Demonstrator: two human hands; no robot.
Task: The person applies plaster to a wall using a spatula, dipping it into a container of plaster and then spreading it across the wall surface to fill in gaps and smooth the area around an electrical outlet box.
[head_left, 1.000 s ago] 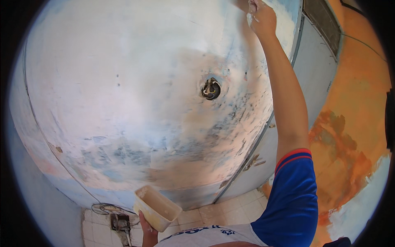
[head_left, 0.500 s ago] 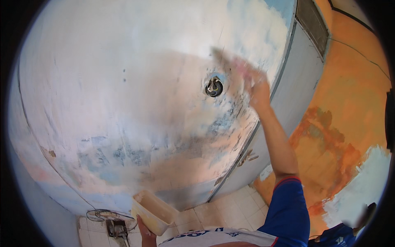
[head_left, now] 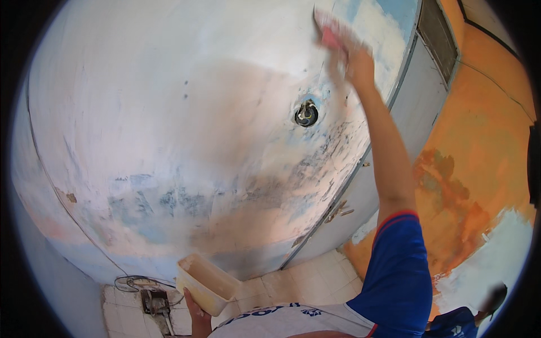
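Note:
High on the patchy white wall (head_left: 141, 101), my right hand (head_left: 358, 59) is closed on a putty knife (head_left: 331, 38) with a pinkish-red handle. Motion blurs the hand and the knife; the blade is at or close to the wall surface, and I cannot tell if it touches. Below them is a round hole with a dark electrical box (head_left: 306, 114) and loose wires. Down by my body, my left hand (head_left: 197, 312) grips a cream rectangular tub (head_left: 207, 284), tilted with its mouth toward the wall. Pale smears line its inside.
A grey door (head_left: 403, 118) in its frame borders the wall on the right. Beyond it is an orange wall (head_left: 479, 124) with a white patch. A person (head_left: 459, 321) in blue is at the lower right. Cables (head_left: 138, 281) lie on the tiled floor (head_left: 282, 287) at lower left.
My right hand has swept up the wall with the putty knife, from beside the box hole to well above it. My left hand still holds the tub. The view has shifted slightly.

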